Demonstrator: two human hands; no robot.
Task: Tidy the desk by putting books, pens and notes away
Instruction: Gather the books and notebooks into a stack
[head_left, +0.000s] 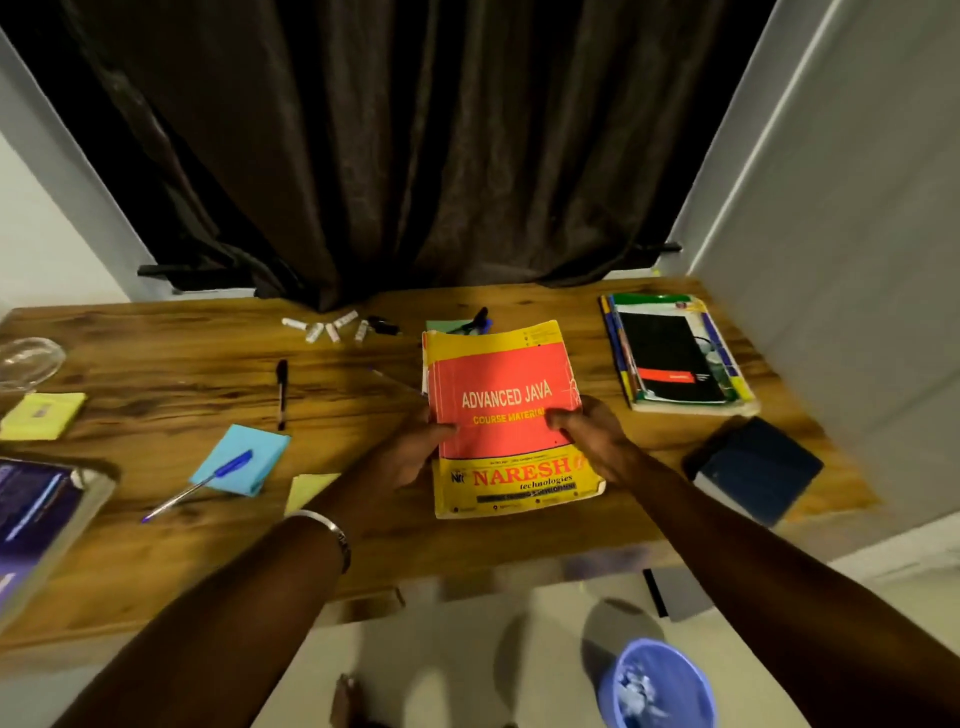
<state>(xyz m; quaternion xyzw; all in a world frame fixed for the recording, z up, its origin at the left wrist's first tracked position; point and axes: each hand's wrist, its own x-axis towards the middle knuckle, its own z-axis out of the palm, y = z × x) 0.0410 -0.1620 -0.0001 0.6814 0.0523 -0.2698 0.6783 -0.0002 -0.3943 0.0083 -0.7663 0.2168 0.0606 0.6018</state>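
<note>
You're gripping Java book (506, 410) between both hands, left hand (410, 457) and right hand (592, 441) thumbs pinching cover. Book stack (675, 358) sitting beyond right hand. Worn floppy cover risking slipping, or clipping marker (475, 322) just behind book.

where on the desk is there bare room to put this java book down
Bare wood lies between the black pen and the Java book, and along the near edge below the blue sticky pad. The right end is crowded: book stack, dark blue book.
</note>
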